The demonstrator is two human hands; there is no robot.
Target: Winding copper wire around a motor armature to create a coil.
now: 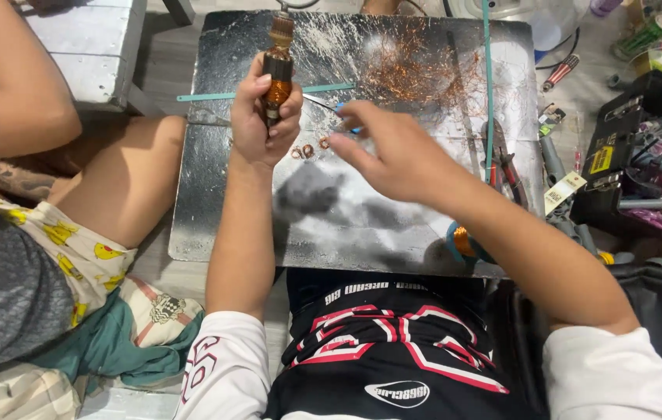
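My left hand (263, 117) grips a motor armature (278, 66) wound with copper wire, holding it upright over a dark metal sheet (331, 210). My right hand (393, 152) reaches in from the right, blurred, its fingers pinched around a small blue-tipped tool (344, 117) close to the armature. Small copper loops (305, 151) lie on the sheet just below my left hand. A tangle of loose copper wire (416, 66) is spread across the sheet's far side.
Another person sits at left, with a bare arm (15, 78) and knee (136, 167) beside the sheet. Thin teal strips (487, 85) cross the sheet. Pliers (506, 167) and a screwdriver (560, 71) lie at right, near a black open toolbox (642, 155) with several parts.
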